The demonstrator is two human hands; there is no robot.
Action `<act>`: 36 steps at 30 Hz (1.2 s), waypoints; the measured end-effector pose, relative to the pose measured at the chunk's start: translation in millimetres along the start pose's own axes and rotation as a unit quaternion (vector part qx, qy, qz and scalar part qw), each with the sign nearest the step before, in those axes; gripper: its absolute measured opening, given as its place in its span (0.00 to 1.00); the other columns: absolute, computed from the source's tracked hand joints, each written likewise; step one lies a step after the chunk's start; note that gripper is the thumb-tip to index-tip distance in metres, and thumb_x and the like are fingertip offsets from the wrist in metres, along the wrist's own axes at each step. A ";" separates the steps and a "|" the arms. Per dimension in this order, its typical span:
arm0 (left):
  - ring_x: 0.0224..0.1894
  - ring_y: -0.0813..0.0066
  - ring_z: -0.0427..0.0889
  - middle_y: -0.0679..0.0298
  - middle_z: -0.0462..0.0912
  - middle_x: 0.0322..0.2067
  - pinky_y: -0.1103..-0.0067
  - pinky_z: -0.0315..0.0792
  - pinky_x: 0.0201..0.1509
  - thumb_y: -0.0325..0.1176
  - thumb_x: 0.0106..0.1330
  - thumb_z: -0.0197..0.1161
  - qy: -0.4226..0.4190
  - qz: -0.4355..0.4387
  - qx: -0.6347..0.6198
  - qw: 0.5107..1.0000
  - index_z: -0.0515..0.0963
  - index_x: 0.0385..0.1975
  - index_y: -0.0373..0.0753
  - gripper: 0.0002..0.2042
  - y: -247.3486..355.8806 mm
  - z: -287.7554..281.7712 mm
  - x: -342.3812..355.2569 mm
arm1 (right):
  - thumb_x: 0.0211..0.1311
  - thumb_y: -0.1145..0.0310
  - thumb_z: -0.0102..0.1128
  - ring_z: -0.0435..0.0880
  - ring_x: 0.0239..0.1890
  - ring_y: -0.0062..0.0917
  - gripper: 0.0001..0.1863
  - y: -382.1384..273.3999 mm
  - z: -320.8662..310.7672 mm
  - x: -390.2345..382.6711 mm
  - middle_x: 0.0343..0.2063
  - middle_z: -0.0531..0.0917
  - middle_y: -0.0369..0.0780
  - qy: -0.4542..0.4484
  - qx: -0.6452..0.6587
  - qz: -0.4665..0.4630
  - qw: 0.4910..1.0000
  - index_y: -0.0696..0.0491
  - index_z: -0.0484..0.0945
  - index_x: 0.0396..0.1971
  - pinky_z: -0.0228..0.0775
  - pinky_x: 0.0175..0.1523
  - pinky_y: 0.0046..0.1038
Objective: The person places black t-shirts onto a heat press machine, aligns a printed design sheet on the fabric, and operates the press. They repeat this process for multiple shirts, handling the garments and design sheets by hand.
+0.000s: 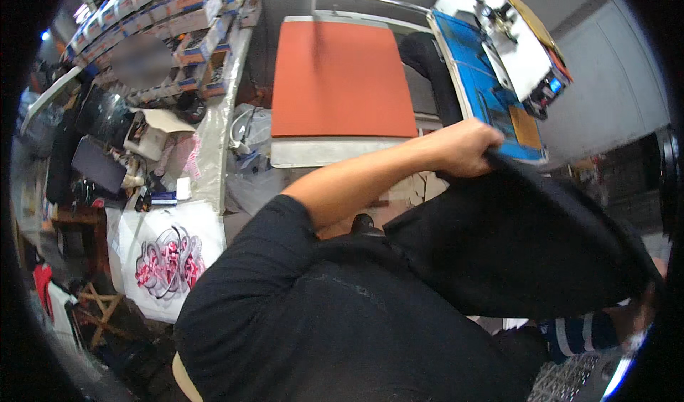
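A black cloth (513, 245), possibly a garment, stretches across the right side in front of my body. My left hand (467, 149) is closed on its upper left corner, arm reaching across to the right. My right hand (645, 306) is at the far right rim, blurred and partly hidden, at the cloth's other end, which is drawn taut toward it. Beyond my left forearm lies a flat orange pad (342, 81) on a pale platen (335, 152). The cloth hides what lies beneath it.
At right stands a blue-topped frame (463, 53) beside a machine with a small lit display (554, 85). Left is a plastic-covered bench (214, 131) with stacked boxes (160, 17), a dark tablet-like slab (98, 163) and a white sheet with a pink-and-black print (167, 259). A wooden stool (100, 313) stands lower left.
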State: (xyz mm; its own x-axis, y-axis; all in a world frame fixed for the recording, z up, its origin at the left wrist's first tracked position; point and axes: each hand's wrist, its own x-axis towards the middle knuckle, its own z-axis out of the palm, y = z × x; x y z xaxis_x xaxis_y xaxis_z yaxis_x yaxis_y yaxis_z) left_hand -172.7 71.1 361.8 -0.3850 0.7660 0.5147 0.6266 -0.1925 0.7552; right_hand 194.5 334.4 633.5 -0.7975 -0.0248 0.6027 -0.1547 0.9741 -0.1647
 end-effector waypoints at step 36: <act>0.34 0.86 0.70 0.73 0.73 0.29 0.89 0.65 0.41 0.17 0.59 0.69 0.372 -0.330 0.080 0.864 0.79 0.40 0.33 0.11 63.0 -114.8 -267.0 | 0.59 0.80 0.57 0.88 0.35 0.25 0.11 53.8 413.6 41.5 0.32 0.88 0.45 -0.115 0.222 0.097 0.963 0.59 0.86 0.40 0.76 0.44 0.25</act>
State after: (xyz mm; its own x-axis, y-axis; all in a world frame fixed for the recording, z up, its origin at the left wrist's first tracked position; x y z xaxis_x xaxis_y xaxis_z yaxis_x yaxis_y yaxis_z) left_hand -108.3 -216.0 318.5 -0.9859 0.0584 0.1566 0.1666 0.2694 0.9485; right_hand -88.1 293.0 326.7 -0.9369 0.0483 0.3462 -0.1837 0.7745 -0.6053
